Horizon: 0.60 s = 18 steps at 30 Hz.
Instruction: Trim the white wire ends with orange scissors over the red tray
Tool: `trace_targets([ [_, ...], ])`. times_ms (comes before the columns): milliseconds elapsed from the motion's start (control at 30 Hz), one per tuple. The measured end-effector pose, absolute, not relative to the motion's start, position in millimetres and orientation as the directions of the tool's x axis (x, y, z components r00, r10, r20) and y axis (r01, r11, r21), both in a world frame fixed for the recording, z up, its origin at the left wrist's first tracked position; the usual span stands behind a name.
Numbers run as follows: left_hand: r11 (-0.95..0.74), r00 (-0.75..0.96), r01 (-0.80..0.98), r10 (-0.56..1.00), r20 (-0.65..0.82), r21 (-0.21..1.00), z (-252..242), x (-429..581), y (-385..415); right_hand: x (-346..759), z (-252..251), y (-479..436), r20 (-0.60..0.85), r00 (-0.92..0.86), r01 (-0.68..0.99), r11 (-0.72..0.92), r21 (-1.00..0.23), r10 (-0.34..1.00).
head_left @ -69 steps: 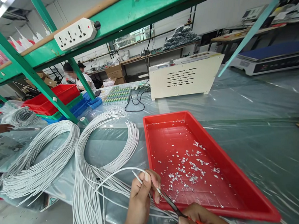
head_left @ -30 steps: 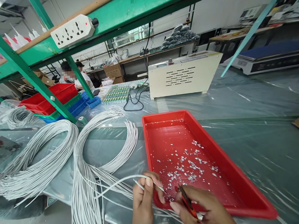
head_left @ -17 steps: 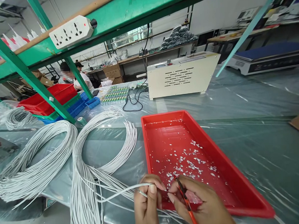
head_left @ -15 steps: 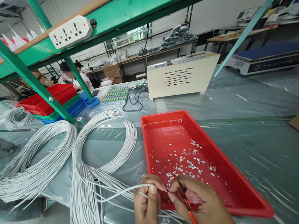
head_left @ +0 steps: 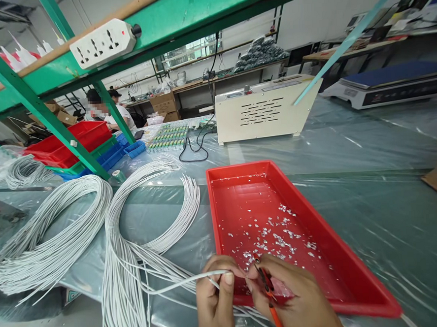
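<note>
My left hand (head_left: 219, 294) pinches a white cable (head_left: 181, 282) between thumb and fingers, close to the cable's end. The cable leads left into a large looped bundle of white cables (head_left: 123, 268) on the table. Within my right hand (head_left: 291, 294) is a small orange-handled cutting tool (head_left: 275, 314), its dark head pointing up and away. My right thumb and index finger meet at the cable's tip, right beside the left fingertips; the tip itself is mostly hidden. Both hands are over the near edge of a red tray (head_left: 305, 197) with silvery scraps (head_left: 282, 241) scattered inside.
A second coil of white cables (head_left: 60, 232) lies at the left. Behind the tray stands a cream metal box (head_left: 263, 111) with vent slots. Stacked bins (head_left: 73, 145) sit back left, under a green frame (head_left: 40, 105) carrying a power strip (head_left: 103, 42). Two people sit farther back.
My left hand has shifted slightly right, toward the right fingers. The tool has turned a little in my right hand, and the right fingers now close on the cable's tip.
</note>
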<state>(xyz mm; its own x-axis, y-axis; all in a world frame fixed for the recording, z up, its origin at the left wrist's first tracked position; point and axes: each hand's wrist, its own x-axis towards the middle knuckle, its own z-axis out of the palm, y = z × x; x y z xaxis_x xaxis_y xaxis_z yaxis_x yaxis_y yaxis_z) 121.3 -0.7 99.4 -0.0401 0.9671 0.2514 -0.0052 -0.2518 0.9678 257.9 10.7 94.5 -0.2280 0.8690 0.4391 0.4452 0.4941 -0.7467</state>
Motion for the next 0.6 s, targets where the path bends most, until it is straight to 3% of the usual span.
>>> trace_targets([
  [333, -0.350, -0.184, 0.037, 0.918, 0.351, 0.936, 89.0, 123.2, 0.7, 257.1, 94.7, 14.0, 0.504, -0.237, 0.490, 0.550, -0.676, 0.830],
  [500, -0.301, -0.248, 0.063, 0.919, 0.307, 0.952, 87.9, 126.2, 0.5, 255.5, 95.5, 10.0, 0.535, -0.242, 0.494, 0.577, -0.650, 0.809],
  [600, -0.188, -0.241, 0.037, 0.952, 0.191, 0.982, 90.7, 125.9, 1.7, 257.5, 96.5, 5.4, 0.535, -0.252, 0.491, 0.583, -0.648, 0.806],
])
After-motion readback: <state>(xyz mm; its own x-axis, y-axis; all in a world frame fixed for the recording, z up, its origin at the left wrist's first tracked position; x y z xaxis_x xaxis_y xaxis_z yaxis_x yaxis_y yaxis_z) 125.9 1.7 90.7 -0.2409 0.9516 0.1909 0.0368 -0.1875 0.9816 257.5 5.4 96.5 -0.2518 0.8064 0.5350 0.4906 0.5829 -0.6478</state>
